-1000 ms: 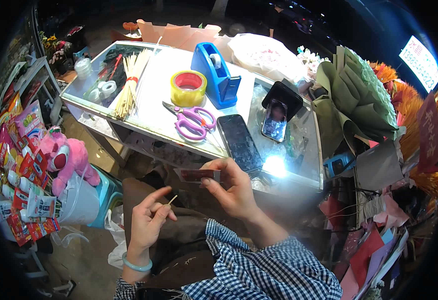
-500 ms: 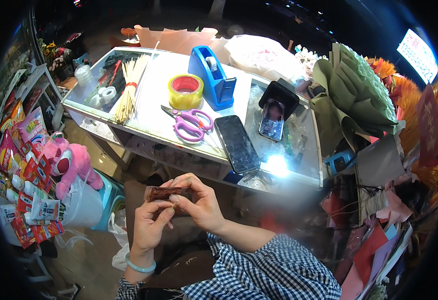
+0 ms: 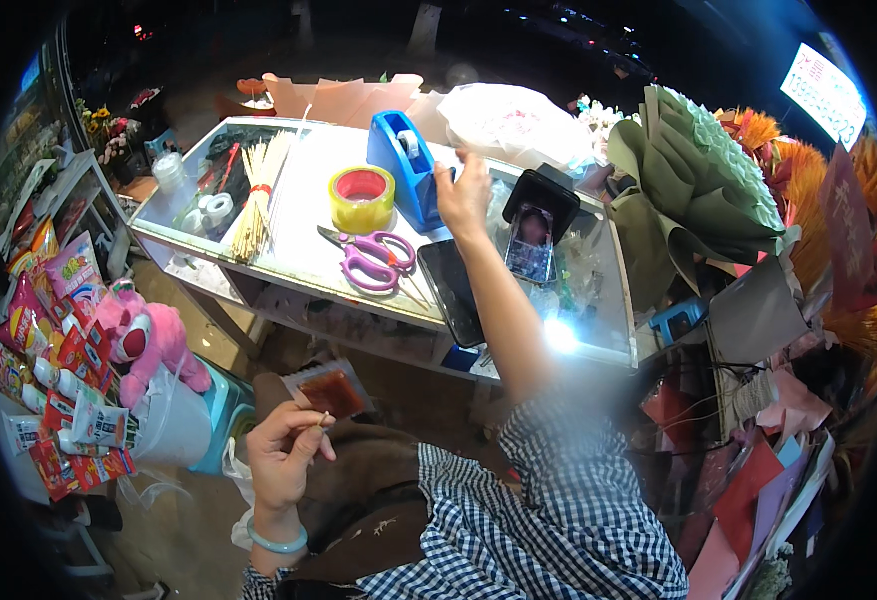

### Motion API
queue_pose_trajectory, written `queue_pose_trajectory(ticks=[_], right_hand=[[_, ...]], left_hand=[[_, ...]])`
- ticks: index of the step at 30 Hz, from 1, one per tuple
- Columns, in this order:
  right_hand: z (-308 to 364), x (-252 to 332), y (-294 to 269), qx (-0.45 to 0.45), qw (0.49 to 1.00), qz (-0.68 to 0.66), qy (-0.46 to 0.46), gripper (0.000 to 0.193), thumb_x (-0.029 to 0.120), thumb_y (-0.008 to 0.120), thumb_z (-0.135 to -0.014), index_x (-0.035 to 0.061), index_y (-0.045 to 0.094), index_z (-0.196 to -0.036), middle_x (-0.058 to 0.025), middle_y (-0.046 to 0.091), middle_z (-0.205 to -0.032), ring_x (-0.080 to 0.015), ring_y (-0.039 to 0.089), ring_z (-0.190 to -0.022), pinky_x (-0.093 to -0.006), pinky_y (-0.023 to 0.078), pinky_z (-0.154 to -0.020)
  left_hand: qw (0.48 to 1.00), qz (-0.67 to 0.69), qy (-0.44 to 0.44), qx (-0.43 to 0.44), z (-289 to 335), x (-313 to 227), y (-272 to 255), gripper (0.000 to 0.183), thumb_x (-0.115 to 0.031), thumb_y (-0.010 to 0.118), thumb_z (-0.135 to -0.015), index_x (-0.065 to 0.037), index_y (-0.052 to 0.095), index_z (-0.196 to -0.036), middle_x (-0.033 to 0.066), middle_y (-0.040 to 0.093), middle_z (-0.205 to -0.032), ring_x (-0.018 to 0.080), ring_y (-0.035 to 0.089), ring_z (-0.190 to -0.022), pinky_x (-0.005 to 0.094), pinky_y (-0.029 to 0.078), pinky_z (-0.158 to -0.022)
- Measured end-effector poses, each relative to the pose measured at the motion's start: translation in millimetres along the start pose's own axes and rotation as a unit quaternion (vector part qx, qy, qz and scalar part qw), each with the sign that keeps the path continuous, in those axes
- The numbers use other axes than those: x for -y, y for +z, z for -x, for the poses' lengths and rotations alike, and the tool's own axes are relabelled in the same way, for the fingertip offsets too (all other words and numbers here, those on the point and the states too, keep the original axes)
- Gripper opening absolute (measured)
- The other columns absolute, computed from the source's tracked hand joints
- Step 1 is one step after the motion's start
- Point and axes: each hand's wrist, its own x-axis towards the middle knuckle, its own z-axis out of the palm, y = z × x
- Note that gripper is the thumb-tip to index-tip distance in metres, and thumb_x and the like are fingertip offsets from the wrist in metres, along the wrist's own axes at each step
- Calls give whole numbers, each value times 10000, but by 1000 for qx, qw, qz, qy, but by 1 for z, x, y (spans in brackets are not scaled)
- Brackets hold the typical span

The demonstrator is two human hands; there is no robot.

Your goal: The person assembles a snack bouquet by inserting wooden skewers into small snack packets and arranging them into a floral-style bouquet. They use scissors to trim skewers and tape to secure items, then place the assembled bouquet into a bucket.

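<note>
My left hand [image 3: 286, 452] is low at the left, above my lap, pinching a small flat reddish-brown packet [image 3: 329, 391] on a thin stick. My right hand [image 3: 463, 195] is stretched out over the glass-topped counter [image 3: 288, 262], its fingers at the right side of the blue tape dispenser [image 3: 407, 177]. Whether it grips the dispenser or only touches it is not clear. A yellow tape roll [image 3: 361, 197] lies left of the dispenser. Pink-handled scissors [image 3: 370, 255] and a dark phone [image 3: 450, 290] lie nearer me.
A bundle of wooden skewers [image 3: 258, 190] lies at the counter's left. A second phone leans in a black stand [image 3: 535, 222]. Green wrapping paper and bouquets [image 3: 703, 180] fill the right. A pink plush toy [image 3: 148, 340] and snack packets [image 3: 48, 330] stand at the left.
My hands were together on the packet at my lap. My right hand has let go and reached out to the blue tape dispenser; my left hand keeps the packet.
</note>
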Motion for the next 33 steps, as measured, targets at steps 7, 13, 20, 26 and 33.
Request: queue_pose_trajectory(ticks=[7,13,20,26,33], right_hand=[[-28,-28,29,182,971,-77,132,387,324,566,-843,20,603,-1079,-160,670,-922,-305,618,-908,-420,450,-812],[-48,-8,29,231,920,-237,209,340,61,586,-829,-38,543,-1152,-143,668,-843,-171,623,-744,-289,495,-687],[-38,14,7,115,898,-384,179,301,-6,587,-820,-45,535,-1114,-116,654,-769,-117,578,-621,-229,468,-592],[-13,3,-35,94,877,-457,119,291,-16,610,-814,-53,536,-1093,-83,646,-715,-82,552,-597,-198,433,-557],[-1,-25,-36,235,923,-252,172,177,32,660,-763,-56,640,-915,-88,632,-649,-127,571,-501,-250,459,-481]], left_hand=[[978,209,-9,-3,7,8,1,179,-117,674,-846,49,633,-900,136,585,-908,176,609,-560,228,483,-457],[974,225,-5,-22,8,8,-3,198,-124,688,-835,51,634,-909,123,587,-874,166,598,-540,208,462,-427],[997,81,3,-16,4,-2,-7,176,-47,643,-850,56,652,-992,94,575,-863,120,552,-599,218,476,-519],[998,-39,-11,-43,2,-3,1,193,20,583,-865,44,653,-1042,88,572,-884,111,557,-610,215,473,-528],[996,-86,-25,-26,1,-4,9,204,18,566,-878,28,655,-1061,72,568,-894,87,543,-597,193,454,-505]])
